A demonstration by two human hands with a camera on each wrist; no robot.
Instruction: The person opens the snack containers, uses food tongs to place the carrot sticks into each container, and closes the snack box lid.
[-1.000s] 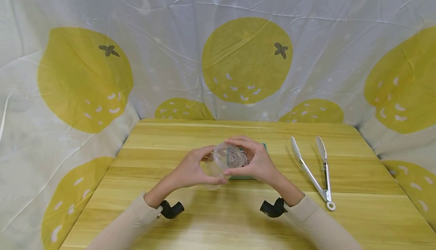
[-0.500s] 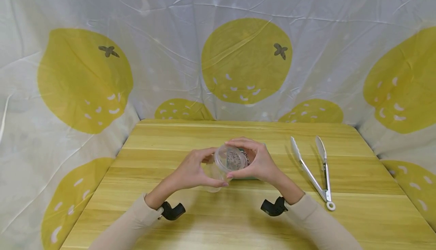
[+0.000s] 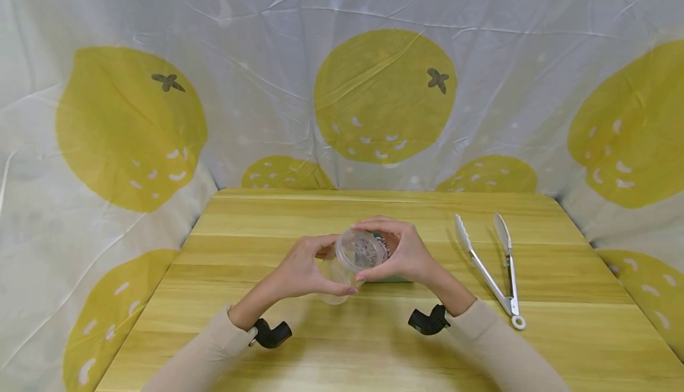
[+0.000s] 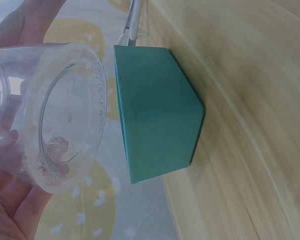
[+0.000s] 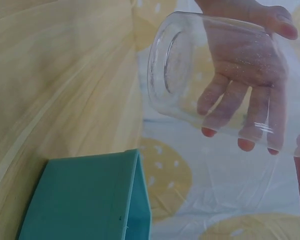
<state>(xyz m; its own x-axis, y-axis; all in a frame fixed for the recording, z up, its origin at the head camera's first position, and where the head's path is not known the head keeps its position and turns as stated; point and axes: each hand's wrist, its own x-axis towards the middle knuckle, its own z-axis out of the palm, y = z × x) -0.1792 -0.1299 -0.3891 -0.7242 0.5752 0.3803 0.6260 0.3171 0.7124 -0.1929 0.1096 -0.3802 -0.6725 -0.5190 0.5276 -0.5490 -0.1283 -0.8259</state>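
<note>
A clear plastic jar (image 3: 342,276) is held above the table, its round base (image 4: 72,120) facing the left wrist camera. My left hand (image 3: 301,267) grips the side of the jar; its fingers (image 5: 257,117) show through the clear wall in the right wrist view. Around the jar's round top curve the thumb and fingers of my right hand (image 3: 408,255). Whether a lid sits on that top I cannot tell. No contents show through the wall. Just beyond the jar stands a green box (image 4: 157,110), open-topped, with black-and-white patterned stuff (image 3: 382,240) partly visible in it.
Metal tongs (image 3: 494,279) with pale tips lie spread on the right of the wooden table (image 3: 256,211). A lemon-print cloth (image 3: 256,95) hangs behind the table and along both sides.
The jar's round top has shifted slightly down and to the right in the head view. My right thumb has moved a little with it. The grip of both hands persists; the tongs have stayed put.
</note>
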